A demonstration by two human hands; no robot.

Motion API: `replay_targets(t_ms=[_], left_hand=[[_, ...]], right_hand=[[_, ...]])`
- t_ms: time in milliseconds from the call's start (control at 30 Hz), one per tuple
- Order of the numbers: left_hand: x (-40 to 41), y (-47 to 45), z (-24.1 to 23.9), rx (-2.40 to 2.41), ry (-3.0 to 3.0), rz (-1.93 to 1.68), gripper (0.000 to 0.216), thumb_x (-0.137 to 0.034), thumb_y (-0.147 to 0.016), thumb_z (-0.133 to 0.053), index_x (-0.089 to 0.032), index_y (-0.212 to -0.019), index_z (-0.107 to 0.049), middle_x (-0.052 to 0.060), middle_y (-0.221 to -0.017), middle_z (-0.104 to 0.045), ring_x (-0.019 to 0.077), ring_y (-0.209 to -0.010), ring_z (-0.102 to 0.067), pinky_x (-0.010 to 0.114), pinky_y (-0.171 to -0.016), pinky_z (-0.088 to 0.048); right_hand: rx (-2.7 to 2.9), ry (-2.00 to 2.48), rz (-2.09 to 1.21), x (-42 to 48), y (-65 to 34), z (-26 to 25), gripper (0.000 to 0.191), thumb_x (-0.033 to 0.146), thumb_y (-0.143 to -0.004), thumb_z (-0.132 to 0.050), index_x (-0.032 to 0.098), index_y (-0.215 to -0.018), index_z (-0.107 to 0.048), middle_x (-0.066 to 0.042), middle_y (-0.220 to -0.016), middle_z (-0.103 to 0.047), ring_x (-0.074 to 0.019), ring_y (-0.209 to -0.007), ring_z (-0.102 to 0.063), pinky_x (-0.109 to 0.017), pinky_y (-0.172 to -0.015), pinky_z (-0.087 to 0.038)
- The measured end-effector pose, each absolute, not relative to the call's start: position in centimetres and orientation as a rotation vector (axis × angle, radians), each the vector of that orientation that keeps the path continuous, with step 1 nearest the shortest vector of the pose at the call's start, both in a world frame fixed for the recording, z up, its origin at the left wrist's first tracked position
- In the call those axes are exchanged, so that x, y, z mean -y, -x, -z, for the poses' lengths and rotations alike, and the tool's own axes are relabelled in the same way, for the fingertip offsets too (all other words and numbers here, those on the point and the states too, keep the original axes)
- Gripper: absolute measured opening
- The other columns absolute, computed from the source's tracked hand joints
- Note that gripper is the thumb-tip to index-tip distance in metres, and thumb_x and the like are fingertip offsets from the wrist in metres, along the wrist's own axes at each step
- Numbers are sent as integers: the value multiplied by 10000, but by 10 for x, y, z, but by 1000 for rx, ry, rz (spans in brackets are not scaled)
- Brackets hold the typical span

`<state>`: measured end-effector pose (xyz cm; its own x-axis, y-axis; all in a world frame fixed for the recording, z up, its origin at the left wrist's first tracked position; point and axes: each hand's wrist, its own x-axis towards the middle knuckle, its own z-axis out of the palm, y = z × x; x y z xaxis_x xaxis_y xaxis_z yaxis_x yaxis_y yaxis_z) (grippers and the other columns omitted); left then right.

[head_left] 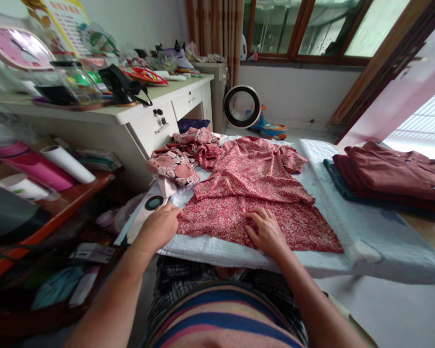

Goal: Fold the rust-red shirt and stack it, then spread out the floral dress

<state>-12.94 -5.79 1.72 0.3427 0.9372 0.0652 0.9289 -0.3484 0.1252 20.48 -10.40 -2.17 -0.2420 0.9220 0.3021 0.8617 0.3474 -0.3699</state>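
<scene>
A red short-sleeved top [246, 169] with a small pale floral print lies spread on a light blue padded cloth [333, 193], its lower edge towards me. At the top's lower left side, my left hand [163, 224] has its fingers closed on the fabric's edge; the fingertips are partly hidden. My right hand [266, 231] rests on the lower middle of the top, fingers bent and a little apart, thumb out to the left. Beside the top, at the left, lies a crumpled pink garment [176, 166] with large dark-outlined flowers.
A stack of folded dark red and dark green clothes [395, 179] stands at the right. To the left are a cluttered desk [145, 108] and an orange-edged shelf [58, 217] with a pink bottle [36, 164]. Beyond the cloth stands a round dark-rimmed object [242, 106].
</scene>
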Motion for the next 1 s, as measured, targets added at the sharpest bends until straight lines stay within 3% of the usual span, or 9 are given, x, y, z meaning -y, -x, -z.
replay_targets(t_ms=[200,367,533,733,867,1000], left_hand=[[39,110,-1,-1776,-2561,-267,349,-171,-862,-474,-133,-1191,-585,147,-1194,-600,265,-1136,-556,383,-1020,-409],[25,99,4,-1841,-2380,-237,531,-121,-817,-485,-141,-1347,-460,132,-1133,-632,248,-1056,-602,342,-913,-455],[19,97,0,-1700,-2255,-369,467,-108,-792,-448,-180,-1246,-535,29,-814,-628,202,-802,-613,301,-793,-459],[22,101,-1,-1549,-2139,-662,431,-217,-824,-416,-181,-1235,-538,39,-909,-612,196,-861,-595,330,-857,-467],[21,106,-3,-1484,-2062,-544,369,-300,-776,-502,-209,-1111,-626,47,-1021,-660,214,-953,-618,335,-906,-462],[20,104,-7,-1435,-1949,-468,324,-257,-742,-467,-194,-985,-672,26,-969,-709,192,-865,-650,306,-838,-498]], right_hand=[[2183,1587,-150,106,-202,19,259,302,-899,-578,212,-1136,-631,-97,-1185,-590,-267,-1077,-502,-443,-963,-422],[2181,1596,-166,107,-202,19,250,313,-913,-571,221,-1138,-628,-90,-1183,-596,-265,-1080,-498,-442,-967,-417],[2172,1602,-192,105,-204,20,221,276,-939,-522,232,-1122,-637,-82,-1166,-605,-252,-1076,-505,-427,-962,-418],[2169,1591,-189,106,-204,19,239,267,-920,-537,227,-1136,-632,-86,-1175,-603,-256,-1078,-503,-440,-963,-421],[2170,1594,-191,107,-203,17,272,276,-896,-567,211,-1153,-628,-90,-1190,-596,-254,-1091,-501,-439,-985,-418],[2176,1611,-194,108,-203,17,366,314,-871,-598,211,-1222,-616,-104,-1252,-586,-272,-1145,-492,-456,-1017,-410]])
